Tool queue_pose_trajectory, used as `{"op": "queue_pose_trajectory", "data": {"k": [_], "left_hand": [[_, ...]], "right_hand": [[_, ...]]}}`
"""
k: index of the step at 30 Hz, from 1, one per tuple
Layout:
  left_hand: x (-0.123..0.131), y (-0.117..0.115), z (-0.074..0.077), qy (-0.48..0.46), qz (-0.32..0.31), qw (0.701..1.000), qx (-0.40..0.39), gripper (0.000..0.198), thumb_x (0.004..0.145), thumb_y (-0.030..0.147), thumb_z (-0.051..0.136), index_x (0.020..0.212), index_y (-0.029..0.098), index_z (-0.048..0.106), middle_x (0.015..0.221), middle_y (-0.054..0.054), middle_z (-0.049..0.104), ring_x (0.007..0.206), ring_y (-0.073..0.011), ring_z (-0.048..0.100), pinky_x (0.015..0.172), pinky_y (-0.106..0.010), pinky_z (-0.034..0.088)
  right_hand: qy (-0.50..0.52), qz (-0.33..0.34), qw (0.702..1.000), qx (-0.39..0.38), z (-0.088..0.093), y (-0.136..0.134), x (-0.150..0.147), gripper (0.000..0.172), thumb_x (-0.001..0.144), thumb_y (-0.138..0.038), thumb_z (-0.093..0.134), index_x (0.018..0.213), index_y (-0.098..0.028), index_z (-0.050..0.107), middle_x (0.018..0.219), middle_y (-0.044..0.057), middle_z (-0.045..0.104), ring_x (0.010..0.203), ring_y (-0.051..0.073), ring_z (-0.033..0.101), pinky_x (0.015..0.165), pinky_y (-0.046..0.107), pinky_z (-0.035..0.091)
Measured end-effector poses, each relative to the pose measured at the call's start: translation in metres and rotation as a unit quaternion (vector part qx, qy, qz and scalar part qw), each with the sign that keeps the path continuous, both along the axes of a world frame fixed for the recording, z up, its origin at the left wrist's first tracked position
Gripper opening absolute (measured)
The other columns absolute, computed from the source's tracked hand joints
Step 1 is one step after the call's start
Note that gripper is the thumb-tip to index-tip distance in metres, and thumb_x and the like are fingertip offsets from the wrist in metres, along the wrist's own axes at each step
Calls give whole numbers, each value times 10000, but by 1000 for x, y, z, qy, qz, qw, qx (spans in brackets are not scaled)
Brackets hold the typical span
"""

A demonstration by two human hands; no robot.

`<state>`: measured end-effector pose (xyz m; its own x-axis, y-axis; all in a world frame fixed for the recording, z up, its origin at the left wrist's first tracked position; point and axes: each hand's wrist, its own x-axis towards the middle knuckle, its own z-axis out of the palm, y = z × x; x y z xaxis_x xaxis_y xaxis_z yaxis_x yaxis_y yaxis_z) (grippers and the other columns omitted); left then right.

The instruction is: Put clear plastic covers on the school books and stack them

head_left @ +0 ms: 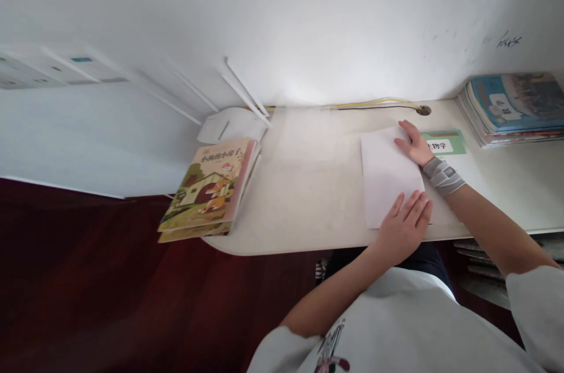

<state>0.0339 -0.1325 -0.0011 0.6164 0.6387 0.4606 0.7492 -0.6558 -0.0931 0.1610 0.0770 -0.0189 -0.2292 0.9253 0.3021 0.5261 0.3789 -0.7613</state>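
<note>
A white sheet of paper [388,176] lies on the pale desk [308,185]. My left hand [403,226] rests flat on the sheet's near right corner, fingers stretched out together. My right hand [413,143] presses flat on the sheet's far right corner, fingers extended. A grey band wraps my right wrist [443,176]. Neither hand holds anything.
Picture books [211,188] are stacked at the desk's left edge, overhanging it. A green-labelled book [445,143] lies just right of the paper. A pile of books [515,108] sits at the far right by the wall. A yellow cable [379,104] runs along the wall.
</note>
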Motion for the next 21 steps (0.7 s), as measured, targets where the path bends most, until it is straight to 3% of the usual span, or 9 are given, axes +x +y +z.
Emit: {"op": "queue_pose_trajectory", "data": {"k": [5,14,21], "left_hand": [[-4,8,-2,27,19,999,7,382,912,150,365,1259,62,501,1386,-161,463,1308,-237,400,1092,-409,333],[-22,-2,-12,-6,55,998,-21,385,909,104,341,1254,61,506,1371,-153,479,1323,-242,373,1088,-426,338],[-7,-3,-3,-3,50,998,-37,401,919,168,376,1306,166,481,1427,-99,422,1339,-267,347,1087,-493,309]], "right_hand": [[-30,11,999,-18,-1,0,0,760,739,-597,526,1367,-184,412,1499,113,282,1380,282,246,1127,488,208],[-171,89,981,34,7,-14,-8,725,826,-572,394,1419,-159,333,1527,109,203,1411,274,134,1115,523,199],[-258,109,957,70,10,-22,-15,673,882,-551,309,1418,-144,338,1523,112,218,1416,273,105,1124,512,179]]}}
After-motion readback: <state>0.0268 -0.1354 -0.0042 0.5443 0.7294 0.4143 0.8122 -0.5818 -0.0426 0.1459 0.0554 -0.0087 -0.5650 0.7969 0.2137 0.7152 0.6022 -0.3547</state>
